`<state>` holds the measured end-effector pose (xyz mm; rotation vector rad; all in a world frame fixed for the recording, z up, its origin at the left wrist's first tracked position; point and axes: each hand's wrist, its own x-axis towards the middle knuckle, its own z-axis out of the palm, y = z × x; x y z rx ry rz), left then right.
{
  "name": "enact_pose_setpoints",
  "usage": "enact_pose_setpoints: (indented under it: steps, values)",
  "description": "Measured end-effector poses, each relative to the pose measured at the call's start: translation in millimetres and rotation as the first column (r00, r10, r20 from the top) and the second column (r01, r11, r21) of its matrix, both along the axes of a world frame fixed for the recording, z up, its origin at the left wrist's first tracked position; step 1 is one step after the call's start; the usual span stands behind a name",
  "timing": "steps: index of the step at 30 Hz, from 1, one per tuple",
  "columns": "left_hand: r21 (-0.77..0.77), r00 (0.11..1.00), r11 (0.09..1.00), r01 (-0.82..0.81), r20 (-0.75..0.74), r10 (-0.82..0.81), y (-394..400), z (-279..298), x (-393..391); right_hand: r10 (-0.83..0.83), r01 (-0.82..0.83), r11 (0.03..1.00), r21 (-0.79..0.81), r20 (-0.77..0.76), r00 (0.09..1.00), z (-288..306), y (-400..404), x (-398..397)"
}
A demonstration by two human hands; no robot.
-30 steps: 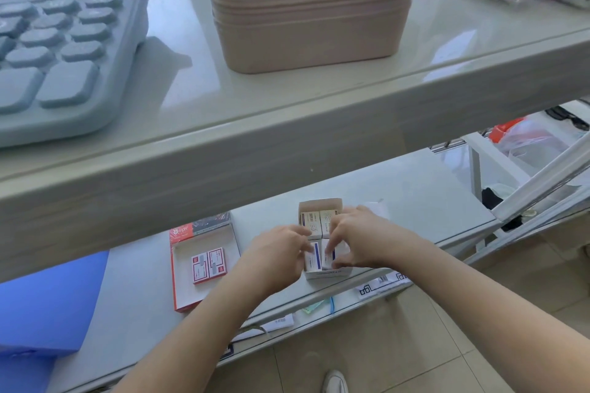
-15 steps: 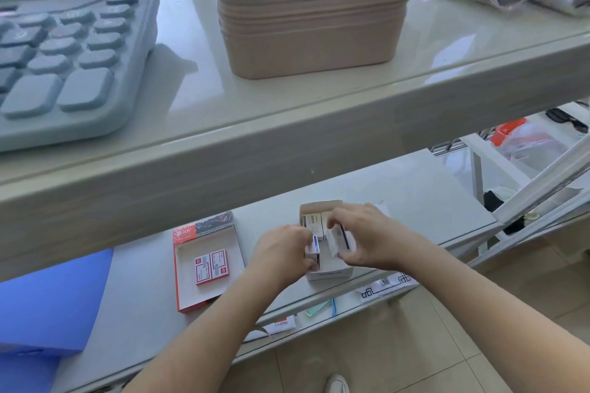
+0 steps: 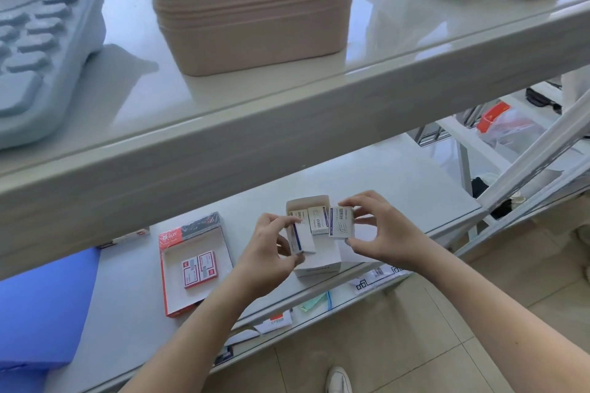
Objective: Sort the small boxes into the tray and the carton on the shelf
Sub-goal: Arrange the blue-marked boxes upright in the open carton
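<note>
Got one box (image 3: 301, 238) pinched in my left hand (image 3: 271, 252) and another (image 3: 341, 222) in my right hand (image 3: 380, 233), both lifted over the carton (image 3: 319, 260) so I can check labels, tray (image 3: 194, 265) waiting at 9 o'clock.

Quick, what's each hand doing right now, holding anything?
Left hand: closed on a small white box with a blue stripe.
Right hand: closed on a small printed white box above the carton.
</note>
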<state>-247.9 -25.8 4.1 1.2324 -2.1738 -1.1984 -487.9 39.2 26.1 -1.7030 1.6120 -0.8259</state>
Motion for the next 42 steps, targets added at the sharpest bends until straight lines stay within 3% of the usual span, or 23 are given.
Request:
enact_pose_setpoints:
  steps: [3,9,12,18,23,26,30,34,42]
  values:
    - [-0.044,1.000,0.999,-0.024,-0.012,0.023,5,1,1,0.000,-0.004,0.999,-0.034,-0.108,0.994,-2,0,-1]
    - [-0.338,0.943,0.934,0.113,0.334,0.006,-3,6,-10,0.119,-0.135,0.991,-0.012,-0.402,0.908,-3,-15,12]
    - [-0.331,0.939,0.940,0.085,0.342,0.036,-4,10,-14,0.145,-0.165,0.986,0.005,-0.496,0.856,-1,-25,19]
    - [-0.374,0.947,0.918,0.127,0.322,0.000,-5,15,-14,0.161,-0.166,0.986,0.035,-0.496,0.853,-2,-24,22]
    - [-0.344,0.904,0.890,0.299,0.399,-0.150,-4,12,-19,0.122,-0.113,0.993,0.046,-0.457,0.881,-7,-19,22]
    - [-0.406,0.890,0.859,0.312,0.442,-0.114,-7,10,-25,0.093,-0.083,0.996,0.043,-0.459,0.884,-6,-17,23]
    - [-0.444,0.766,0.786,0.430,0.640,-0.057,-10,9,-34,0.128,-0.104,0.992,0.076,-0.478,0.869,1,-21,24]
    - [-0.351,0.675,0.796,0.493,0.732,-0.095,-12,3,-42,0.216,-0.148,0.975,0.163,-0.586,0.781,7,-33,32]
    - [-0.319,0.761,0.866,0.384,0.641,-0.102,-12,2,-32,0.345,-0.182,0.937,0.297,-0.710,0.614,1,-46,43]
